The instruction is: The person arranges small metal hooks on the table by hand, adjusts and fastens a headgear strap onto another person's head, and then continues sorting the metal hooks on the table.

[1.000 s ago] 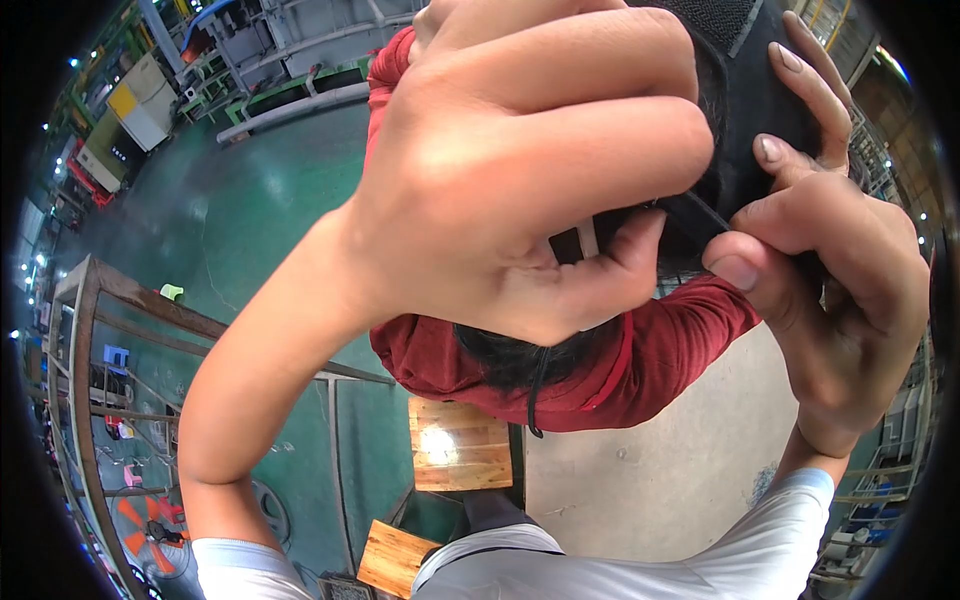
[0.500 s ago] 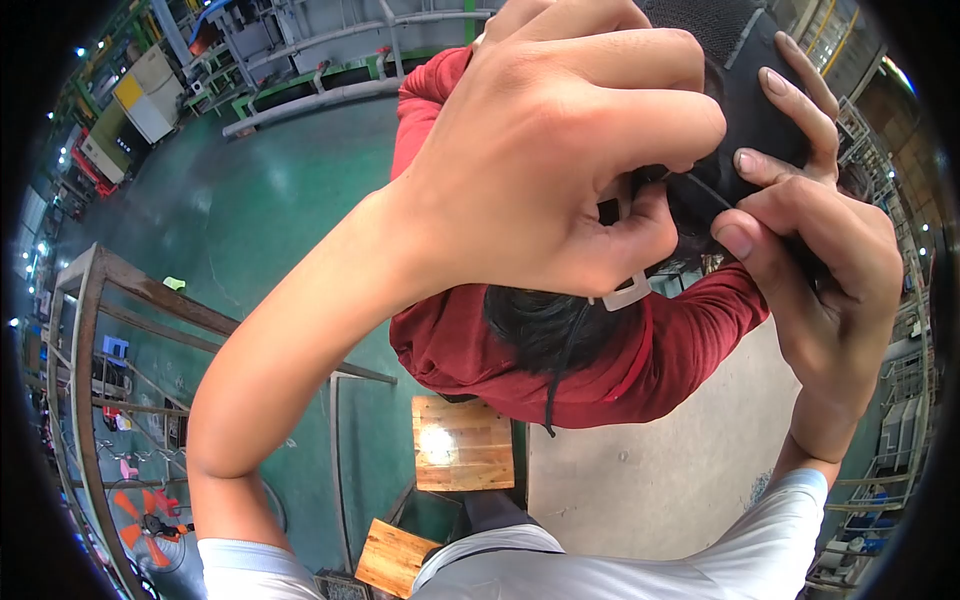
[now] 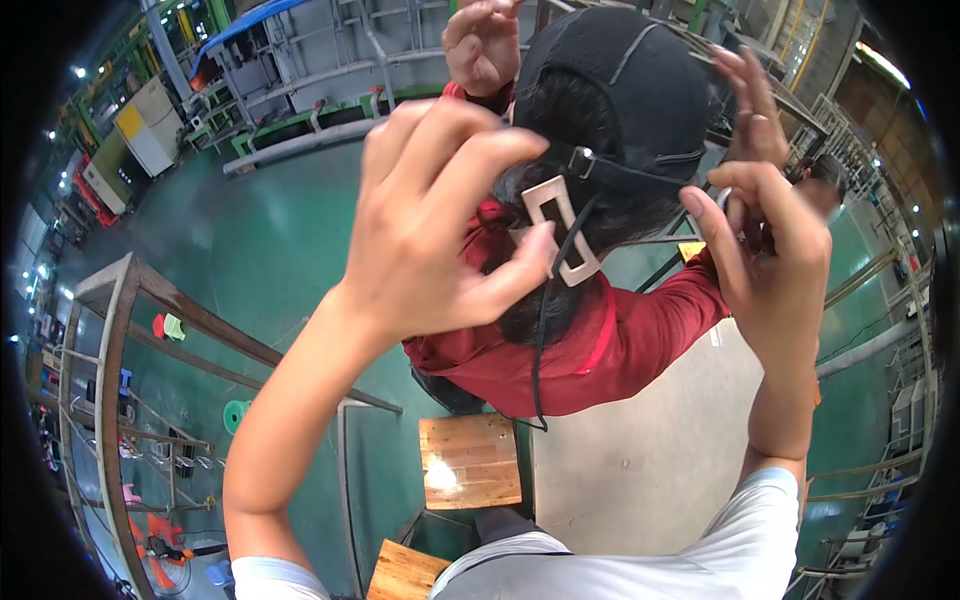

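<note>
A person in a red top [image 3: 640,345] sits in front of me with their back turned, wearing a black cap [image 3: 640,90]. Across the back of the cap runs a strap with a small buckle [image 3: 583,162]. Below it a pale rectangular hair clip [image 3: 578,255] holds dark hair, and a black cord [image 3: 541,370] hangs down. My left hand [image 3: 420,225] is left of the head, thumb and index finger spread; the thumb overlaps the clip in view. My right hand [image 3: 775,235] is at the cap's right edge, thumb and bent index finger apart, nothing visible between them.
The other person's hands, one at the left [image 3: 483,50] and one at the right [image 3: 757,115], are raised beside the cap. A pale tabletop [image 3: 640,450], wooden stools [image 3: 470,460], a metal frame [image 3: 115,350] and an orange fan [image 3: 160,550] stand around. Another person's head [image 3: 820,185] shows at right.
Both my hands have come away from the cap and opened; the left moved left and down. The cap, buckle and clip are now exposed. The other person's hands have lifted off the cap.
</note>
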Action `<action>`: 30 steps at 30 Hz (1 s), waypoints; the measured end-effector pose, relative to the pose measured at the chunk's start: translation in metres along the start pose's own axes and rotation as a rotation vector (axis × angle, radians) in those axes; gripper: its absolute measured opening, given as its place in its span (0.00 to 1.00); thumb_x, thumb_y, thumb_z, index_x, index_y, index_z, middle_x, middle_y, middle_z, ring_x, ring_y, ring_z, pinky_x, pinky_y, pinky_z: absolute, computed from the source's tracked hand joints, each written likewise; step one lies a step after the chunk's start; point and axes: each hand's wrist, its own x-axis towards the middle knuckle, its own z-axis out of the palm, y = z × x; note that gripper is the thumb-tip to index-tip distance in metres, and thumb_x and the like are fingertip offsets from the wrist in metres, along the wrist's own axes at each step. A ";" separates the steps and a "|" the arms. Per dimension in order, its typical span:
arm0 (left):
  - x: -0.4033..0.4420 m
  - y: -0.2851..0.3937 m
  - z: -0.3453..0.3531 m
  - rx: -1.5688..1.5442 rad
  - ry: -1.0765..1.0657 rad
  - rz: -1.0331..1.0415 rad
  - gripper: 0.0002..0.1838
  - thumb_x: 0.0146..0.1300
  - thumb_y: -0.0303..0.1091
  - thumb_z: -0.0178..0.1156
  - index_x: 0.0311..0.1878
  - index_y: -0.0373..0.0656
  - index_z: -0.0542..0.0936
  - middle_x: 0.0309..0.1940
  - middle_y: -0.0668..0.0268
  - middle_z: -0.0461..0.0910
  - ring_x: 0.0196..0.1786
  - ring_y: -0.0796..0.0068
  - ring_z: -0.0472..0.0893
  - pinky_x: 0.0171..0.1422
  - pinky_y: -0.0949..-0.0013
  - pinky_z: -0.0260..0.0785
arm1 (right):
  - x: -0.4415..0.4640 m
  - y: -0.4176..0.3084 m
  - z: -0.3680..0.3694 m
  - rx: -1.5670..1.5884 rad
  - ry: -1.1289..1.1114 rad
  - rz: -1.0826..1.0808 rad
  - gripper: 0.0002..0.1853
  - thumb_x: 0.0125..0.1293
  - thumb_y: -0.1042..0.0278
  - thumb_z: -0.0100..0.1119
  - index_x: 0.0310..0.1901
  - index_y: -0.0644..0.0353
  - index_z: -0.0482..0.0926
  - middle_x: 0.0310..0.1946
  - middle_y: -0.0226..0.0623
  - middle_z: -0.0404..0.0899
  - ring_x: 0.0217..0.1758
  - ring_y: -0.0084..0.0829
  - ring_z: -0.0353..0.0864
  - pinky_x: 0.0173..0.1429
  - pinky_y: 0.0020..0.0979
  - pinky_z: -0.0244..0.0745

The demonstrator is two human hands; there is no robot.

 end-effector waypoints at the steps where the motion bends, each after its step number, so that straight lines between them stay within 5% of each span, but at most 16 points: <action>1: -0.009 0.002 -0.011 0.038 -0.018 -0.032 0.23 0.40 0.30 0.73 0.44 0.39 0.83 0.40 0.58 0.75 0.45 0.57 0.75 0.51 0.59 0.68 | -0.004 -0.001 -0.002 0.009 0.059 -0.003 0.09 0.61 0.76 0.73 0.39 0.64 0.81 0.20 0.27 0.67 0.21 0.17 0.62 0.26 0.23 0.54; 13: -0.119 0.059 -0.104 0.253 -0.158 -0.533 0.09 0.48 0.26 0.70 0.34 0.42 0.82 0.38 0.63 0.77 0.48 0.59 0.75 0.57 0.58 0.63 | -0.026 -0.006 -0.016 0.195 0.101 0.162 0.10 0.63 0.75 0.69 0.45 0.65 0.83 0.32 0.33 0.79 0.33 0.22 0.77 0.36 0.24 0.69; 18: -0.163 0.106 -0.160 0.323 -0.139 -0.741 0.06 0.51 0.27 0.69 0.31 0.42 0.81 0.35 0.63 0.79 0.46 0.62 0.77 0.58 0.59 0.62 | -0.017 -0.027 -0.014 0.259 0.098 0.049 0.10 0.64 0.77 0.68 0.46 0.65 0.83 0.36 0.34 0.80 0.33 0.23 0.77 0.36 0.25 0.70; 24: -0.276 0.207 -0.209 0.185 -0.053 -1.199 0.03 0.57 0.24 0.67 0.33 0.38 0.82 0.33 0.60 0.79 0.39 0.62 0.79 0.47 0.63 0.72 | -0.056 -0.083 0.010 0.443 0.131 -0.075 0.06 0.64 0.79 0.66 0.42 0.67 0.82 0.34 0.35 0.80 0.33 0.24 0.77 0.35 0.23 0.69; 27: -0.365 0.295 -0.219 0.112 -0.221 -1.567 0.06 0.60 0.31 0.67 0.35 0.38 0.83 0.33 0.56 0.81 0.39 0.59 0.81 0.48 0.59 0.73 | -0.129 -0.131 0.074 0.666 -0.045 0.004 0.02 0.63 0.80 0.65 0.36 0.65 0.81 0.32 0.36 0.80 0.31 0.26 0.77 0.34 0.27 0.71; 30: -0.462 0.418 -0.233 0.035 -0.499 -1.931 0.18 0.63 0.45 0.65 0.38 0.35 0.85 0.41 0.49 0.86 0.46 0.50 0.85 0.52 0.55 0.75 | -0.273 -0.155 0.163 0.697 -0.597 -0.014 0.11 0.63 0.75 0.66 0.46 0.63 0.80 0.42 0.46 0.79 0.42 0.47 0.80 0.47 0.43 0.77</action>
